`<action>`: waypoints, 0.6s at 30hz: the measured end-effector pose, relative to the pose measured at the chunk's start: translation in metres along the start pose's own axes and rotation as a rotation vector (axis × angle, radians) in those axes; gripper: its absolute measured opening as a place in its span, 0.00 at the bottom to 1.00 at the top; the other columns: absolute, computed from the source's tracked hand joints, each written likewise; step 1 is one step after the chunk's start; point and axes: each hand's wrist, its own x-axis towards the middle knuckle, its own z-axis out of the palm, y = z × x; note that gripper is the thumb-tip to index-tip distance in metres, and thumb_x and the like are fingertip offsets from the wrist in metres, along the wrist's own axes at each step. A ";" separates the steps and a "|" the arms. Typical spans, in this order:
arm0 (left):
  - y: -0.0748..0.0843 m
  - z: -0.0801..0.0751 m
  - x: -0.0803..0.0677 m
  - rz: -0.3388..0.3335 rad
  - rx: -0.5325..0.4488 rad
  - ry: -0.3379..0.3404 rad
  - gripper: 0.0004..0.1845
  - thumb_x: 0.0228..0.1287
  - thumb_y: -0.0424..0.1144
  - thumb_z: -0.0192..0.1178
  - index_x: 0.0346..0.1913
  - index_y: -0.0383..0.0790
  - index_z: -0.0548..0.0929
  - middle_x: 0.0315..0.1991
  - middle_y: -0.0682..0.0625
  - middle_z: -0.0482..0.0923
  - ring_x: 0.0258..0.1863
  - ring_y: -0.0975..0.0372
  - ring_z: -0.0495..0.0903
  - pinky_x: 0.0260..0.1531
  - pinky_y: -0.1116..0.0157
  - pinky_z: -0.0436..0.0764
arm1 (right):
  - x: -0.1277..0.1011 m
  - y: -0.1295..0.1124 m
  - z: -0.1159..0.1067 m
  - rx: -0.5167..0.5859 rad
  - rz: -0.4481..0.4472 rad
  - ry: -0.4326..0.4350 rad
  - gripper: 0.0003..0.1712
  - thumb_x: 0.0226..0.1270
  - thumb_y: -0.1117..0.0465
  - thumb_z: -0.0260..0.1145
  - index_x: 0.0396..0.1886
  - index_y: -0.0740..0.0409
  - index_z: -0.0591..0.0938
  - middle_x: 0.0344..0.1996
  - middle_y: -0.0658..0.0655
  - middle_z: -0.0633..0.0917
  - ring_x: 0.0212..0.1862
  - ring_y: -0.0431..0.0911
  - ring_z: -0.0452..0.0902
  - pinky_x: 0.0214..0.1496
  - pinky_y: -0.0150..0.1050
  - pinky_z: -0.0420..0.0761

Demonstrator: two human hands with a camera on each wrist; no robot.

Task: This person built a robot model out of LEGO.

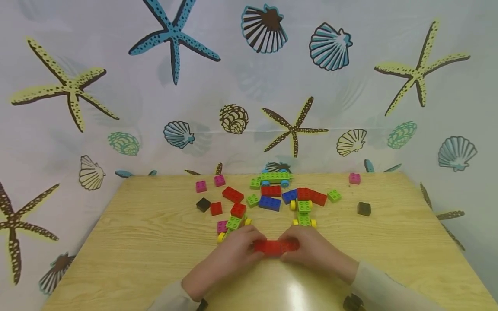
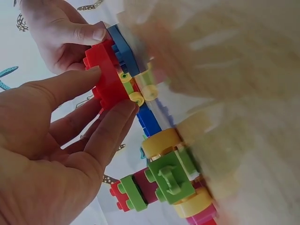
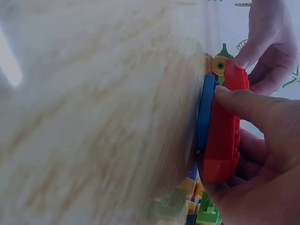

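Both hands meet over a short row of red bricks (image 1: 271, 247) near the middle of the table. My left hand (image 1: 242, 245) pinches the left red brick (image 2: 110, 77) between thumb and fingers. At the other end, my right hand (image 1: 307, 249) grips a second red brick (image 3: 220, 136) from its sides. Under the red bricks lies a blue brick (image 3: 205, 112), low against the tabletop and mostly hidden from the head view. Just beyond the left hand stands a green car with yellow wheels (image 1: 233, 223), topped by a red brick (image 1: 238, 210).
Another green car with yellow wheels (image 1: 304, 214) stands beyond the right hand. Farther back are a green base with blue wheels (image 1: 276, 177), blue bricks (image 1: 269, 203), pink bricks (image 1: 201, 186) and a black brick (image 1: 364, 209). A patterned curtain (image 1: 218, 151) rises behind the table.
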 end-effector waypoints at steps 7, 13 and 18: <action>0.005 -0.001 0.002 0.012 0.032 -0.014 0.15 0.73 0.39 0.77 0.59 0.41 0.93 0.49 0.52 0.87 0.47 0.63 0.84 0.56 0.59 0.91 | -0.002 -0.001 0.000 0.013 -0.017 0.016 0.13 0.67 0.53 0.85 0.49 0.44 0.93 0.42 0.41 0.90 0.44 0.40 0.82 0.52 0.37 0.83; 0.007 -0.002 0.004 0.022 0.050 -0.023 0.14 0.73 0.39 0.76 0.58 0.42 0.94 0.48 0.53 0.87 0.45 0.65 0.83 0.54 0.62 0.90 | 0.000 -0.001 -0.001 0.035 0.035 -0.011 0.15 0.67 0.53 0.85 0.51 0.43 0.93 0.44 0.42 0.91 0.46 0.41 0.82 0.55 0.43 0.84; 0.010 -0.003 0.006 0.008 0.056 -0.044 0.14 0.73 0.39 0.76 0.58 0.43 0.94 0.47 0.54 0.87 0.44 0.66 0.82 0.52 0.65 0.89 | 0.002 -0.003 -0.002 0.029 0.045 -0.030 0.18 0.68 0.50 0.84 0.55 0.43 0.93 0.48 0.43 0.93 0.49 0.41 0.83 0.59 0.46 0.85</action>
